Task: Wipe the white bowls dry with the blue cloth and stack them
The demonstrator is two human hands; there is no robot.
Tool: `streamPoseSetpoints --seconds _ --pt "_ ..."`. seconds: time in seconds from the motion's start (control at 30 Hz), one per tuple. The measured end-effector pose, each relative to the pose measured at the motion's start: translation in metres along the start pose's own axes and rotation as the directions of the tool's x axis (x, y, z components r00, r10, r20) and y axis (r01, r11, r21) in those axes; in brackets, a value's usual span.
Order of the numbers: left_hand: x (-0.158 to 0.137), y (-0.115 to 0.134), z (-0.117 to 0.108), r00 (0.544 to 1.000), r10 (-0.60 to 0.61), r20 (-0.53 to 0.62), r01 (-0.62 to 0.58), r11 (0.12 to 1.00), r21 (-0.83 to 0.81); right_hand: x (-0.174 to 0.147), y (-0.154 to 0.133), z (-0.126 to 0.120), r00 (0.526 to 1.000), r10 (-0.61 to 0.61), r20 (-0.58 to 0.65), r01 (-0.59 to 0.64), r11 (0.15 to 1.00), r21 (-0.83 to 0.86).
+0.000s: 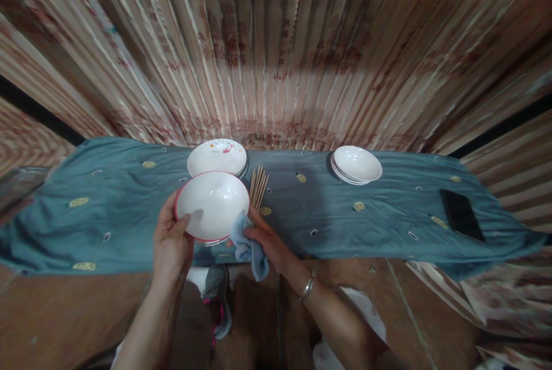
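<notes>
A white bowl with a red rim [213, 203] is tilted toward me near the table's front edge. My left hand [172, 229] grips its left side, thumb over the rim. At the bowl's lower right, my right hand [265, 237] is closed around a light blue cloth [250, 249] that touches the rim. Another white rim shows just under the bowl; how it is supported is hidden. Behind it stands a stack of white plates [215, 157], the top one with a flower print. Several wooden chopsticks [259, 186] lie to the right of the bowl.
A stack of smaller white bowls [357, 164] stands at the back right of the table. Farther right lies a black phone [461, 214]. The table has a wrinkled teal cloth [328, 226] with yellow pineapple prints. A patterned curtain [276, 42] hangs directly behind.
</notes>
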State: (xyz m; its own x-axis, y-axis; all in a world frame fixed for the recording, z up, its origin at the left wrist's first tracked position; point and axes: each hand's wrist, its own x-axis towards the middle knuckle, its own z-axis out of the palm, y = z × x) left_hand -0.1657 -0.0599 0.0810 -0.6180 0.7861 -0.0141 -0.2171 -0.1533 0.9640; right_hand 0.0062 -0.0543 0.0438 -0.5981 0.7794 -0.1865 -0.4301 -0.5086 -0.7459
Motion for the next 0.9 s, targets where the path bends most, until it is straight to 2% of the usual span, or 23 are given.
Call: streamPoseSetpoints --seconds 0.1,0.23,0.33,0.43,0.5,0.57,0.6,0.67,0.73,0.8,0.87,0.9 --pt "-0.008 0.003 0.010 0.999 0.004 0.050 -0.001 0.999 -0.051 -0.009 -0.014 -0.006 0.996 -0.072 -0.056 0.069 0.996 -0.061" --pt "-0.025 0.000 0.029 0.979 -0.025 0.203 0.042 0.996 -0.079 -0.023 -0.036 -0.026 0.979 -0.150 -0.135 0.137 0.985 -0.102" --pt "-0.041 -0.006 0.045 0.936 -0.153 0.318 0.188 0.979 -0.083 -0.035 -0.048 -0.045 0.967 -0.164 -0.195 0.143 0.983 -0.115" --pt "-0.052 -0.015 0.059 0.866 -0.237 0.441 0.291 0.955 -0.057 -0.048 -0.055 -0.063 0.953 -0.149 -0.265 0.115 0.983 -0.141" --pt "-0.055 -0.022 0.067 0.830 -0.278 0.484 0.337 0.941 -0.038 -0.055 -0.059 -0.077 0.945 -0.136 -0.296 0.090 0.982 -0.165" --pt "-0.057 -0.030 0.074 0.815 -0.309 0.490 0.369 0.929 -0.028 -0.062 -0.065 -0.093 0.930 -0.145 -0.338 0.067 0.970 -0.233" --pt "-0.058 -0.034 0.077 0.807 -0.326 0.492 0.385 0.923 -0.020 -0.064 -0.068 -0.103 0.915 -0.160 -0.371 0.046 0.953 -0.300" --pt "-0.060 -0.044 0.083 0.789 -0.359 0.498 0.415 0.910 -0.002 -0.069 -0.075 -0.120 0.849 -0.278 -0.450 0.008 0.858 -0.514" --pt "-0.063 -0.053 0.087 0.774 -0.390 0.499 0.436 0.899 0.026 -0.074 -0.081 -0.132 0.738 -0.461 -0.492 -0.032 0.705 -0.708" --pt "-0.067 -0.061 0.090 0.765 -0.410 0.497 0.442 0.895 0.058 -0.078 -0.083 -0.135 0.638 -0.600 -0.483 -0.066 0.583 -0.810" --pt "-0.070 -0.067 0.092 0.761 -0.417 0.497 0.436 0.896 0.085 -0.079 -0.081 -0.130 0.601 -0.670 -0.436 -0.056 0.508 -0.859" --pt "-0.072 -0.070 0.093 0.760 -0.415 0.501 0.429 0.899 0.094 -0.079 -0.078 -0.126 0.618 -0.679 -0.397 -0.032 0.482 -0.875"
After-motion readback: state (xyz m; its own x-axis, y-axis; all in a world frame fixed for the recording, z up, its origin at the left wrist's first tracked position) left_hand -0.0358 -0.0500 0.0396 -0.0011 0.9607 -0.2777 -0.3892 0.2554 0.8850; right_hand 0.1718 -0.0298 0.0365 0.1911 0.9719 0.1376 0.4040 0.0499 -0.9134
